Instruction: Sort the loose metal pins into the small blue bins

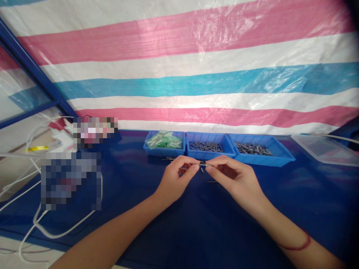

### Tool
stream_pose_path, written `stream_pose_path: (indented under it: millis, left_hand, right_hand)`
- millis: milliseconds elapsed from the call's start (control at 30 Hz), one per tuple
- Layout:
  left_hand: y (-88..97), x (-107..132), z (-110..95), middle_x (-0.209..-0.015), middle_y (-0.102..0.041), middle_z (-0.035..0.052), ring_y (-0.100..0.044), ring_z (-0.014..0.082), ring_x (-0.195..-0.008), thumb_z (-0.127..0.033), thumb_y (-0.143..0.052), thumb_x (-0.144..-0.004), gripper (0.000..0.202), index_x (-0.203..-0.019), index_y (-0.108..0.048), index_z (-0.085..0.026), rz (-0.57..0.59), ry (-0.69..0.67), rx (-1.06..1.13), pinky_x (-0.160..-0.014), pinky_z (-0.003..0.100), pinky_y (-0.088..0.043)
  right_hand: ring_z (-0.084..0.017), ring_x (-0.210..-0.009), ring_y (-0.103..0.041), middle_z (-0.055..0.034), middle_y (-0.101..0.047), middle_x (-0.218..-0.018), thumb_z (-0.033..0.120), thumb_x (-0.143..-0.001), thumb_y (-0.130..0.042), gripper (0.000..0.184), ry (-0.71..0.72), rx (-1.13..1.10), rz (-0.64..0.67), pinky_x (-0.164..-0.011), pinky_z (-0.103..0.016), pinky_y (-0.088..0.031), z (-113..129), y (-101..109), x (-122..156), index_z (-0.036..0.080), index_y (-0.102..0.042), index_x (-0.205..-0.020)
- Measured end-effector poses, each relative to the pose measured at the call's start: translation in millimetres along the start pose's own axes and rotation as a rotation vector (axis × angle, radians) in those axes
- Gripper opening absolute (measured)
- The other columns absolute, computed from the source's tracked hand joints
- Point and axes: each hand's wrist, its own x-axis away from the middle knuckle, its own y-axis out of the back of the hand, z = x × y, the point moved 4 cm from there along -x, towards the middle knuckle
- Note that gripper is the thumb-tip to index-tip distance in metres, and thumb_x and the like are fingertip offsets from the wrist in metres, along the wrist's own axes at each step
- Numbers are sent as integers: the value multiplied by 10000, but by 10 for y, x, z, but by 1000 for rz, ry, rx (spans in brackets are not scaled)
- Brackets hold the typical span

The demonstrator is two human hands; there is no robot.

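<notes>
My left hand point(178, 175) and my right hand point(230, 175) meet over the blue table cover point(196, 224), fingertips almost touching. Both pinch a thin metal pin point(202, 164) held level between them. Behind the hands stand three blue bins: the left bin point(165, 144) holds green-tinted plastic bags, the middle bin point(210, 146) and the right bin point(259, 150) hold several small dark metal pins. A few loose pins point(211, 182) lie on the cover near my hands.
A clear plastic tray point(327, 149) sits at the far right. White cables point(42, 220) loop at the left beside blurred-out items. A pink, white and blue striped tarp point(196, 74) hangs behind the table. A blue frame bar point(30, 63) runs at the left.
</notes>
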Motion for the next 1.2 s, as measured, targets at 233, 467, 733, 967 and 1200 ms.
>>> stream_pose_path:
  millis: [233, 467, 733, 967, 1200]
  left_hand:
    - [-124, 56, -10, -929, -659, 54, -606, 143, -814, -329, -524, -909, 299, -1140, -584, -149, 219, -87, -265, -739, 251, -477]
    - [-354, 153, -77, -1303, -563, 71, -487, 235, -1198, -353, -436, -953, 309, -1175, -623, -246, 537, -494, -750, -980, 381, -390]
    - [-405, 162, 53, -1191, -652, 29, -532, 183, -1121, -259, -420, -973, 264, -1091, -653, -216, 526, -562, -939, -905, 324, -394]
    - [-369, 152, 36, -1033, -671, 16, -556, 146, -953, -200, -491, -945, 191, -1050, -649, -227, 530, -565, -1017, -802, 299, -354]
    - [-396, 158, 21, -1043, -637, 28, -501, 183, -930, -410, -483, -937, 254, -1083, -655, -293, 449, -618, -1038, -718, 329, -300]
  right_hand:
    - [-159, -703, -557, -22, -650, -772, 317, -856, -601, 132, 219, 364, -86, -664, -308, -436, 228, 269, -75, 222, -649, -778]
    - [-255, -751, -597, -107, -695, -865, 456, -884, -497, 346, 103, 799, -544, -701, -376, -434, -79, 1005, -292, 187, -705, -949]
    - [-290, -905, -610, -105, -713, -958, 379, -849, -507, 295, 58, 1098, -419, -765, -415, -448, -431, 1100, -432, 208, -713, -971]
    - [-266, -803, -631, -84, -715, -904, 352, -855, -498, 247, 188, 972, -343, -720, -385, -462, -177, 930, -350, 211, -698, -889]
    - [-258, -857, -608, -61, -710, -881, 311, -875, -519, 188, 309, 847, -152, -797, -406, -455, -23, 573, -262, 223, -684, -856]
